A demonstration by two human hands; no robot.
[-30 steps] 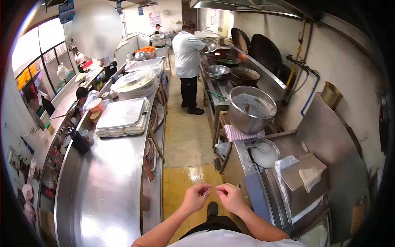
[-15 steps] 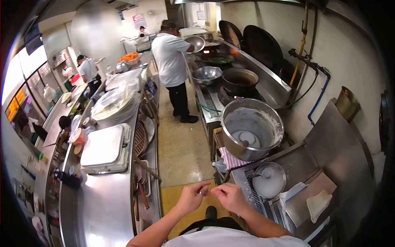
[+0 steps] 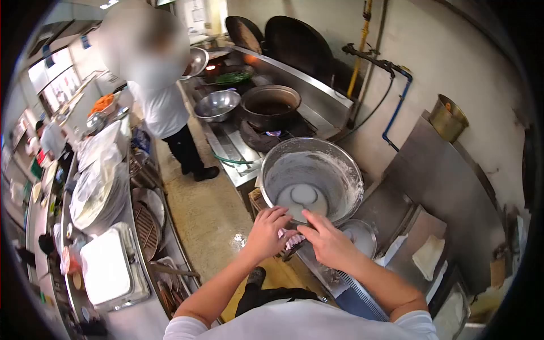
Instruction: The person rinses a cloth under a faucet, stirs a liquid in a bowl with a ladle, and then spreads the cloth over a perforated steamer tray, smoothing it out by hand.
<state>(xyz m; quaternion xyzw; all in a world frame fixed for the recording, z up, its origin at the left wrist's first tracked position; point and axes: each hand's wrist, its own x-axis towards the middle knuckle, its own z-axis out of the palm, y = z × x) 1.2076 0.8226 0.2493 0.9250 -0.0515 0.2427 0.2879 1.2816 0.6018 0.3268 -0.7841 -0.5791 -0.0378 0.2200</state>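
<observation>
My left hand (image 3: pixel 268 233) is at the near rim of a large steel pot (image 3: pixel 352 170), empty, with its fingers stretched out and apart. Beside it my right hand (image 3: pixel 331 241) is open too, index finger extended over the same rim. White residue coats the pot's inner wall, and pale liquid (image 3: pixel 303 195) lies at the bottom. A pink striped cloth (image 3: pixel 293 240) shows below the pot, between my hands. Partly hidden behind my right hand is a smaller metal basin (image 3: pixel 367 238) with milky liquid.
Ahead on the stove line are a dark pot (image 3: pixel 271 107) and a steel bowl (image 3: pixel 217 106). A person in a white shirt (image 3: pixel 161 107) stands at the stove, left of it. A steel counter with a white tray (image 3: pixel 107 266) runs along the left. A folded cloth (image 3: pixel 429 256) lies at the right.
My hands, earlier close together in front of my body, have moved forward to the pot's near rim and opened. The view has turned right and I stand nearer the pot.
</observation>
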